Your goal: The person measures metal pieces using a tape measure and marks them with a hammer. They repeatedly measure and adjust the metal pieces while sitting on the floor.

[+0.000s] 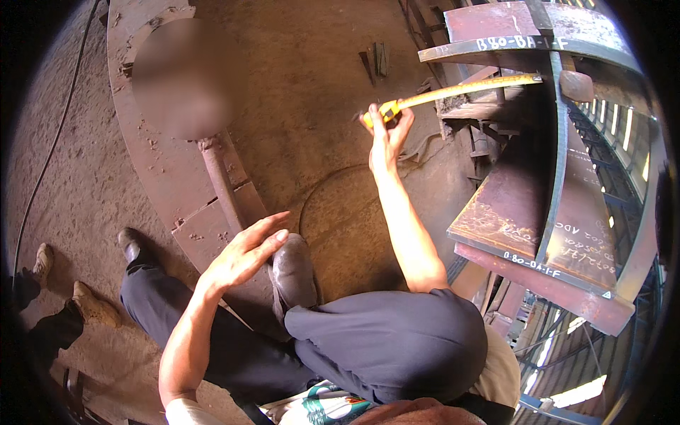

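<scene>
My right hand [385, 142] is closed around a yellow tape measure [389, 110]. From it the tape's yellow blade [467, 88] stretches right, with its far end close to a blue-edged upright [557, 156] of a large steel piece. Whether the tip touches the steel I cannot tell. My left hand [249, 253] is held out over my dark shoe [293, 273], its fingers stretched and nothing in it.
Chalk-marked steel plates [503, 212] and a curved flange [510, 44] fill the right side. A rusty pipe [223, 188] lies left of centre beside a blurred round patch. Metal strips [381, 59] lie farther off. Another person's boots [95, 304] are at left, near a cable [62, 120].
</scene>
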Motion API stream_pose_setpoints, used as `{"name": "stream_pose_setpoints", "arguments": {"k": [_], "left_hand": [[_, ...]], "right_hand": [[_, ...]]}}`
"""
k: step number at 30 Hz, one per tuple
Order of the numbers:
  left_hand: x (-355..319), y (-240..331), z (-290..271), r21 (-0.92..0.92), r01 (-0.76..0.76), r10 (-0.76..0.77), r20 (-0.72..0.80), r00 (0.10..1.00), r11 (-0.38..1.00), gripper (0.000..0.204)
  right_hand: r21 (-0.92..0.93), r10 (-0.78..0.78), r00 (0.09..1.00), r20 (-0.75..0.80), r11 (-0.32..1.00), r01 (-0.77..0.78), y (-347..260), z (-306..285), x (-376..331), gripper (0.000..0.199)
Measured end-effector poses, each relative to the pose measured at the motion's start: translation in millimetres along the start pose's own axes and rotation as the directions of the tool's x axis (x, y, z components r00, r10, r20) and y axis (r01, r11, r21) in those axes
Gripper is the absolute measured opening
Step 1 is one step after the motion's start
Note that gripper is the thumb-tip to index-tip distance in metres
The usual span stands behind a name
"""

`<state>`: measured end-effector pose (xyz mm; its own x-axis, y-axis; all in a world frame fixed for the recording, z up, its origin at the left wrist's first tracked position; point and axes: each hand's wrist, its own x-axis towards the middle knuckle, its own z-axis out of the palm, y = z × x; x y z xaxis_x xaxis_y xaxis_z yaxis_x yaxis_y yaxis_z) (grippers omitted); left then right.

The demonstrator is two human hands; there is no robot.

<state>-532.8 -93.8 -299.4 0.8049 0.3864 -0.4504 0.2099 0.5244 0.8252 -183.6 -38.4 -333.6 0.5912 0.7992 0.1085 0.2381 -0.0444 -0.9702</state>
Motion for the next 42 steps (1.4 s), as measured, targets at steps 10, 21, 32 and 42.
{"name": "stream_pose_setpoints", "arguments": {"k": [10, 21, 32, 42], "left_hand": [[22.8, -28.9, 16.6, 0.145, -0.111, 0.101, 0.077, 0.992, 0.983, 0.076], [22.0, -36.9, -2.0, 0.224, -0.152, 0.146, 0.044, 0.988, 0.963, 0.076], [26.6, -54.1, -4.0, 0.251, -0.173, 0.161, 0.067, 0.985, 0.952, 0.08], [22.9, -57.2, -7.2, 0.294, -0.162, 0.149, 0.066, 0.987, 0.942, 0.082]], "right_hand": [[-0.091, -0.112, 0.994, -0.008, 0.99, 0.11, 0.2, 11.6, 51.1, 0.067], [-0.216, -0.26, 0.966, -0.016, 0.944, 0.25, 20.9, 12.1, 65.9, 0.063], [-0.095, -0.169, 0.985, -0.029, 0.982, 0.166, 3.4, 40.4, 59.1, 0.068], [-0.089, -0.243, 0.97, -0.014, 0.967, 0.241, 6.6, 56.0, 67.3, 0.064]]}}
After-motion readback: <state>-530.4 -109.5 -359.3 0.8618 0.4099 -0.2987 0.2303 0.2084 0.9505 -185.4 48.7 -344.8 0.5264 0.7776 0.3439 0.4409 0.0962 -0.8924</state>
